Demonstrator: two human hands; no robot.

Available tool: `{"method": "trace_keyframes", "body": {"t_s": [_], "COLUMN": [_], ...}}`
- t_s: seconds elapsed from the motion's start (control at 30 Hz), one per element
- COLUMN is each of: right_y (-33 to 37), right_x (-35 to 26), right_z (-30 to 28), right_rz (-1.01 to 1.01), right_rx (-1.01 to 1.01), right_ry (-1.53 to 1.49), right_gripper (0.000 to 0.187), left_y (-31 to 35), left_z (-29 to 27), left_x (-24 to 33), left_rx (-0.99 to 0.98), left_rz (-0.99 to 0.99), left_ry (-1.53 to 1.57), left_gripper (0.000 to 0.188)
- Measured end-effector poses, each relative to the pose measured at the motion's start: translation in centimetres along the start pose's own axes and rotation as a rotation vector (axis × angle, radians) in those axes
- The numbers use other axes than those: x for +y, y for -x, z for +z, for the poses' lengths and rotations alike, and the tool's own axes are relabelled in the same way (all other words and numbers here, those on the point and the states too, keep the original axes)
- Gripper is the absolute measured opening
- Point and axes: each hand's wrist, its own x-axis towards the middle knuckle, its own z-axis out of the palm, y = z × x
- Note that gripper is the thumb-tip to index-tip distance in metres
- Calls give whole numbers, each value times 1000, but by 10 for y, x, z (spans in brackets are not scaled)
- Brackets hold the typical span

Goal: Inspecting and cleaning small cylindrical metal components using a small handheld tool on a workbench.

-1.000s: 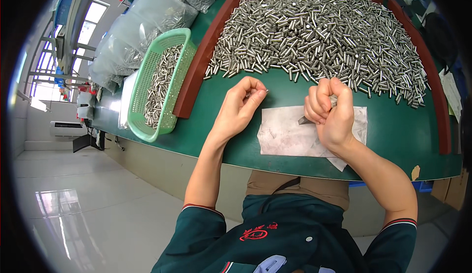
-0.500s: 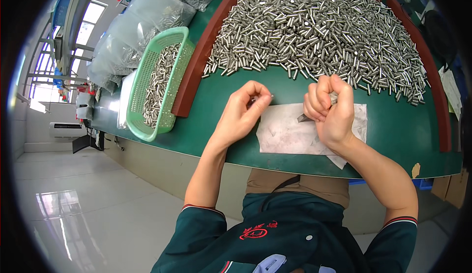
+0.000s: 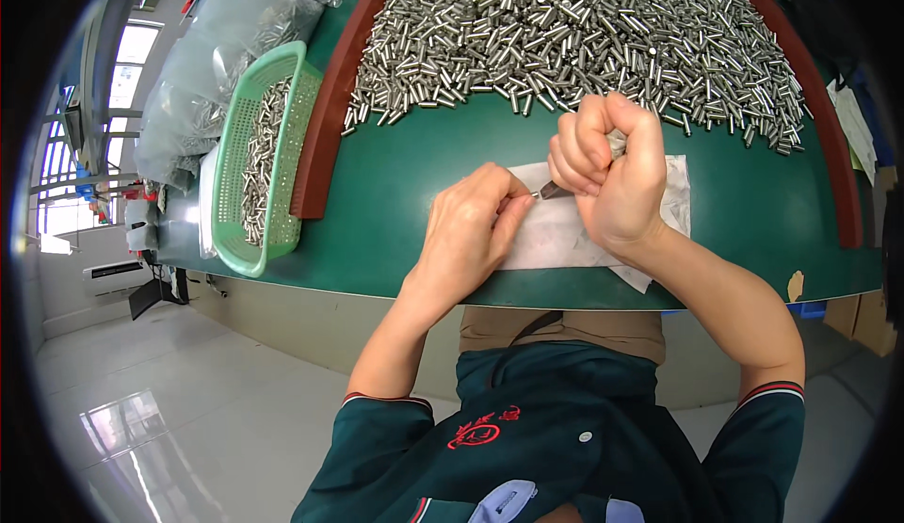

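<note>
Between the thumb and fingers of my left hand (image 3: 461, 236) is a small metal pin (image 3: 536, 194), its end sticking out to the right. My right hand (image 3: 617, 179) is closed in a fist around a tool with a dark, flat tip (image 3: 552, 190); most of that tool is hidden in the fingers. The tip lies right at the pin's end, though I cannot tell whether they touch. Both hands are over a smudged white sheet (image 3: 565, 242) on the green tabletop (image 3: 414, 156). Beyond them spreads a large pile of silvery metal pins (image 3: 565, 38).
Dark red wooden rails (image 3: 325, 151) border the pile. To the left stands a light green plastic basket (image 3: 299, 123) partly filled with pins. Clear plastic bags of metal parts (image 3: 202, 80) are behind it. The table's front edge runs just before my body.
My hands have come closer together, and the tool's tip has moved from below the right fist to the pin's end. The whole view has shifted slightly.
</note>
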Motion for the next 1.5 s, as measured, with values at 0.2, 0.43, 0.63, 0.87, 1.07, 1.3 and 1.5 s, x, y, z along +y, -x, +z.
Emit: {"method": "trace_keyframes", "body": {"t_s": [0.2,0.43,0.63,0.87,1.07,1.3,1.5], "right_y": [1,2,2,7,2,-1,-2], "right_x": [0,0,2,6,3,-1,-2], "right_z": [1,1,3,5,2,4,4], "right_rz": [16,14,13,-23,24,34,47], "right_rx": [-23,-10,-1,-7,-8,-6,-2], "right_ry": [-5,0,-1,99,24,-6,26], "right_gripper": [31,31,35,37,37,35,37], "left_y": [1,0,0,0,2,1,1], "left_z": [-1,0,1,3,5,3,3], "left_x": [3,3,1,1,-1,-1,-1], "left_rx": [-9,-2,-2,4,4,-6,-8], "left_rz": [-24,-39,-31,6,4,11,6], "left_ry": [11,23,18,30,29,40,44], "left_gripper": [12,12,13,15,15,15,14]}}
